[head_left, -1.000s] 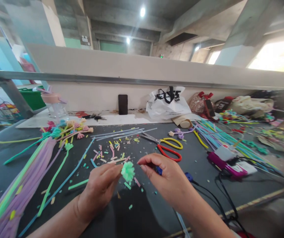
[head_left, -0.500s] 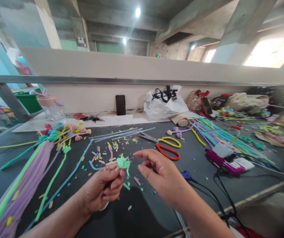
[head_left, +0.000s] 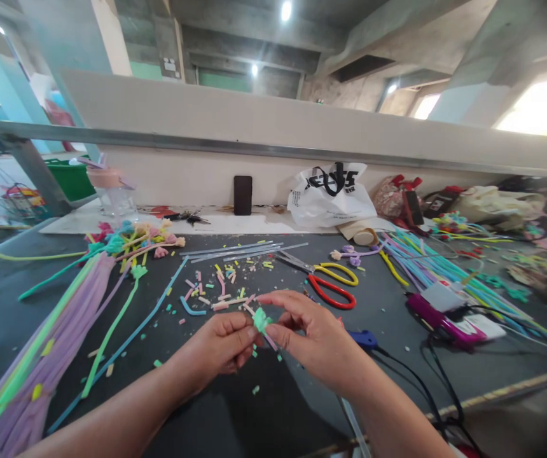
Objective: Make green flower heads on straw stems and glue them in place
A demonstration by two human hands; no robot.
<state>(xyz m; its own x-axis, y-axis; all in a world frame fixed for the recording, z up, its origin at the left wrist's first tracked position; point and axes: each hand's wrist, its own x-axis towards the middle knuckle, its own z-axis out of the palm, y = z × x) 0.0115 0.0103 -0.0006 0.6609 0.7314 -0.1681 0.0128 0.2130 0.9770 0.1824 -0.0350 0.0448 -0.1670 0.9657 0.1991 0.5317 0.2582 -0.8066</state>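
Between finger and thumb, my left hand (head_left: pixel 223 343) pinches a small mint-green flower (head_left: pixel 260 320) made of fuzzy pipe cleaner. My right hand (head_left: pixel 309 331) is curved around the flower's other side, its thumb and index finger closed on the petals. The flower's stem is mostly hidden by my left fingers. Beneath and beyond the hands lie cut pipe-cleaner bits (head_left: pixel 221 286) in pink, yellow and green. Scissors (head_left: pixel 321 280) with one red and one yellow handle rest behind my right hand. Left of my hands is another green pipe-cleaner flower (head_left: pixel 138 272) on a long stem.
A bundle of purple and green pipe cleaners (head_left: pixel 58 343) lies at left, finished flowers (head_left: pixel 125 238) behind it. Clear glue sticks (head_left: pixel 249 251) sit mid-table. A purple tool (head_left: pixel 438 321), a blue-handled tool (head_left: pixel 363 339) and cables occupy the right. A phone (head_left: pixel 243 195) leans at the back.
My right hand has closed in from the right and now touches the green flower. My left hand has shifted right with it. The camera view has turned slightly left.
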